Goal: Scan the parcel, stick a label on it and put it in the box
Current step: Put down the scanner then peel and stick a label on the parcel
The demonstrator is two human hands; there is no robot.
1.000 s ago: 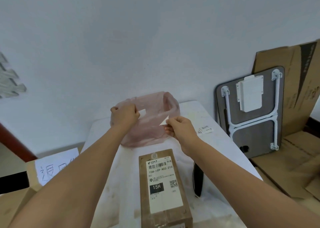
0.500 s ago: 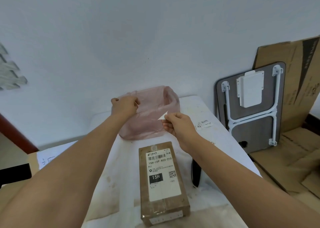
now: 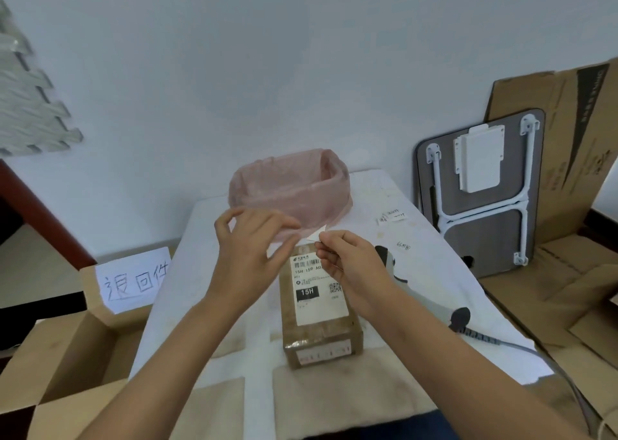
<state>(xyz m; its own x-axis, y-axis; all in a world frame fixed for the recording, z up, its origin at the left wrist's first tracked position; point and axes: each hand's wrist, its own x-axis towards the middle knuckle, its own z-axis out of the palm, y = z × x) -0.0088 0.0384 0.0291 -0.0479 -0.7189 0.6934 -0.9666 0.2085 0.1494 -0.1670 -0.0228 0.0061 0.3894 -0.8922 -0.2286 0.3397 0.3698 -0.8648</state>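
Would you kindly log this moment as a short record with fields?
parcel: brown, flat on the table, printed label up
sticker: small white piece, pinched in right hand, above parcel's far end
left hand: fingers spread, beside the sticker, holding nothing
scanner: lying on table, right of parcel
box: open cardboard, left of table
pink bag: behind parcel

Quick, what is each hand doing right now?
Left hand: open, fingers spread, holding nothing.
Right hand: pinching a small white label.
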